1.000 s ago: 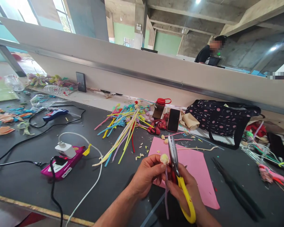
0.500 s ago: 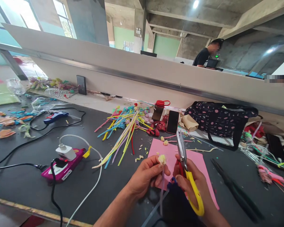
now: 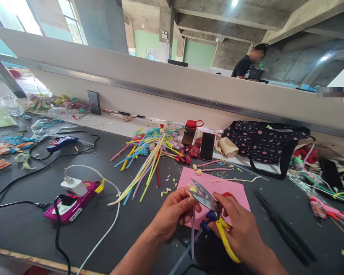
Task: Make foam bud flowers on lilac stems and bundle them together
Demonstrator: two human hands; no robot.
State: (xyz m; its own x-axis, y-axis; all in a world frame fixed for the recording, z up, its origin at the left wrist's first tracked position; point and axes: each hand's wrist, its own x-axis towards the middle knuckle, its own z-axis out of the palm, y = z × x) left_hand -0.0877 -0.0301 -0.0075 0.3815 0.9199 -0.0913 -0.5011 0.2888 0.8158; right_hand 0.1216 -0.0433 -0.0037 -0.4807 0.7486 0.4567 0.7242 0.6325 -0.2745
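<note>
My left hand pinches a purple pipe cleaner just below its pale yellow tuft, so the stem hangs down from the fingers. In my right hand is a pair of scissors with yellow and red handles. Their blades stand apart and point left, the lower one crossing right at the tuft; whether it touches cannot be made out. Beneath both hands lies a pink sheet. A dark blue object, partly hidden, shows between the hands.
A bundle of coloured pipe cleaners lies ahead. At left are a magenta power strip and cables. Behind stand a phone, a red-capped bottle and a patterned bag. Black pliers lie at right. A person works beyond the partition.
The scissors have opened and swung left, bringing their blades to the tuft. My right hand has turned with them. My left hand keeps its pinch, and the view has shifted slightly.
</note>
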